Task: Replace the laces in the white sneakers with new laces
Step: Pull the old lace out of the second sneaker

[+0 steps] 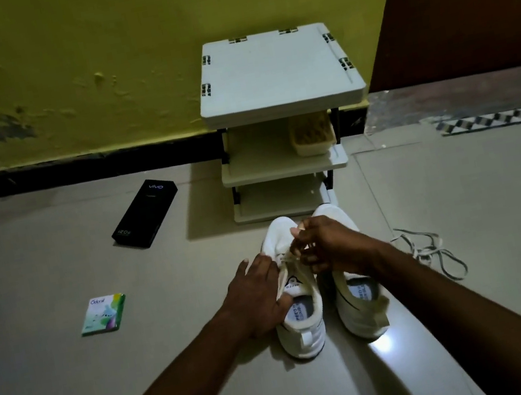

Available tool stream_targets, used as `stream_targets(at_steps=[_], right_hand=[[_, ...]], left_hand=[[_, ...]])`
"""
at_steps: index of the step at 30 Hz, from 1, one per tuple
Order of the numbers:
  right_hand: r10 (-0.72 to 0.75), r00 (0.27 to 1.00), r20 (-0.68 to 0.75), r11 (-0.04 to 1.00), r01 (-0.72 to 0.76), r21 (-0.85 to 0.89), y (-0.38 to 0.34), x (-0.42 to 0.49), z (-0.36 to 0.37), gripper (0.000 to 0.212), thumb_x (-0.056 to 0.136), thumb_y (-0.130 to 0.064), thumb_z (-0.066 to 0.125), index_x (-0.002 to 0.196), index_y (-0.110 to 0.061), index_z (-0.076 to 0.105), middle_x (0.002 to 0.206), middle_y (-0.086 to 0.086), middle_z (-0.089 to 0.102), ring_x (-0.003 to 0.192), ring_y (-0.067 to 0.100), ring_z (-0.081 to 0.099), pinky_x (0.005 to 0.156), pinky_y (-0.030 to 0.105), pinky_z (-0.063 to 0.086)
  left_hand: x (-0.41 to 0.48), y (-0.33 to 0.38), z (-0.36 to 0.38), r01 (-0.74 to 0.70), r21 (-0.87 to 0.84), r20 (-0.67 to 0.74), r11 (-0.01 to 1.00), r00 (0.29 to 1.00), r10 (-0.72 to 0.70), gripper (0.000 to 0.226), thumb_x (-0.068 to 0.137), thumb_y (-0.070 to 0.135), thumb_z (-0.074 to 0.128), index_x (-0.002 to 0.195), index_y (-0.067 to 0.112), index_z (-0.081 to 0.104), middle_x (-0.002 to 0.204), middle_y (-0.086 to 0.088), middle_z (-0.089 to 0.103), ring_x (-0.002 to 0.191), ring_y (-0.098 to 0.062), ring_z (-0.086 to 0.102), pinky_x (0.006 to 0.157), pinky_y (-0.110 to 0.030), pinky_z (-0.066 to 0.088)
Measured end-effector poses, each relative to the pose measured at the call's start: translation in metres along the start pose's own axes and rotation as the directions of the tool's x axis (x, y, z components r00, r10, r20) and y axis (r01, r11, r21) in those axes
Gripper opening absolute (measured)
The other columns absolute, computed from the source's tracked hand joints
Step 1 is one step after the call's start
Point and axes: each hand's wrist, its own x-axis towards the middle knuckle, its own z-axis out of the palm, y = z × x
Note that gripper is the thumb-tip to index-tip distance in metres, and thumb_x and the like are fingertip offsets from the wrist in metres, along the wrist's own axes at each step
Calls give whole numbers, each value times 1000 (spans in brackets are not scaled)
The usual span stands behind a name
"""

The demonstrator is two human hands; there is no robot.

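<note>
Two white sneakers stand side by side on the floor, toes away from me: the left sneaker (301,326) and the right sneaker (358,308). My left hand (257,297) presses against the left sneaker's outer side, fingers around its upper. My right hand (326,245) pinches a cream lace (291,249) at the left sneaker's eyelets, near the toe. A loose pale lace (431,247) lies in a tangle on the floor to the right of the pair.
A white three-tier shoe rack (275,72) stands just beyond the sneakers against the yellow wall, a brush on its middle shelf. A black phone box (145,214) and a small green packet (104,313) lie on the floor at left. My toes show at the bottom edge.
</note>
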Motion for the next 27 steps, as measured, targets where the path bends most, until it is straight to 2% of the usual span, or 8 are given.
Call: stream_targets(at_steps=[4, 10, 13, 15, 18, 21, 24, 27], right_hand=[[-293, 956, 21, 536, 182, -825, 4, 5, -1, 36, 89, -15, 69, 107, -11, 38, 66, 0, 49, 56, 12, 49, 49, 21, 35], [-212, 959, 187, -102, 169, -980, -7, 11, -11, 8, 86, -2, 62, 82, -8, 58, 82, 11, 56, 76, 28, 58, 65, 37, 46], [-478, 843, 245, -219, 156, -963, 1, 15, -14, 15, 80, -12, 71, 79, -16, 57, 100, 8, 50, 95, 27, 50, 75, 42, 46], [-682, 719, 132, -35, 149, -988, 2, 14, -12, 18, 83, -11, 66, 98, -12, 57, 120, 12, 49, 110, 30, 46, 85, 47, 45], [-569, 771, -287, 771, 380, -511, -9, 9, 3, 3, 101, -2, 48, 98, -4, 47, 89, 10, 63, 77, 21, 65, 72, 42, 58], [-422, 857, -295, 903, 366, -227, -12, 8, 6, 9, 103, -4, 43, 96, -9, 41, 73, 9, 51, 57, 16, 46, 55, 34, 44], [-573, 806, 148, 304, 377, -875, -5, 10, -1, 21, 90, 1, 56, 93, -12, 40, 77, 2, 45, 62, 11, 39, 57, 28, 30], [-328, 850, 412, -157, 381, -911, 2, 13, -3, 26, 86, -4, 63, 110, -9, 54, 102, 9, 51, 86, 24, 52, 65, 39, 47]], left_hand=[[0, 0, -3, -6, 11, 27, 1000, 1000, 5, 99, 79, 62, 5, 156, 6, 30, 162, -14, 30, 153, -26, 19, 125, -47, 10], [1, -1, 5, 1, 10, -14, 1000, 1000, -1, 90, 86, 61, 15, 151, 4, 39, 157, -17, 38, 150, -29, 28, 123, -52, 15], [3, -4, 6, 1, 48, 26, 999, 1000, -2, 95, 82, 63, 8, 155, 6, 32, 160, -14, 32, 152, -27, 21, 124, -51, 12], [3, -4, 4, 5, 49, 22, 999, 1000, -6, 97, 81, 63, 6, 156, 6, 30, 162, -14, 30, 153, -26, 19, 125, -50, 12], [0, -2, 0, 10, 31, 27, 999, 1000, -11, 100, 79, 63, 2, 157, 5, 26, 164, -14, 26, 154, -25, 16, 125, -49, 10], [0, -2, 0, 19, 30, 36, 999, 999, -20, 103, 77, 64, -1, 158, 5, 25, 165, -14, 24, 155, -25, 14, 126, -49, 8], [1, -1, 1, 12, 36, 37, 999, 999, -13, 100, 78, 62, 0, 159, 7, 25, 165, -12, 24, 155, -23, 12, 126, -48, 7], [0, -2, 0, 3, 20, 46, 1000, 999, -4, 98, 80, 61, 1, 157, 8, 29, 164, -11, 24, 155, -23, 11, 126, -48, 8]])
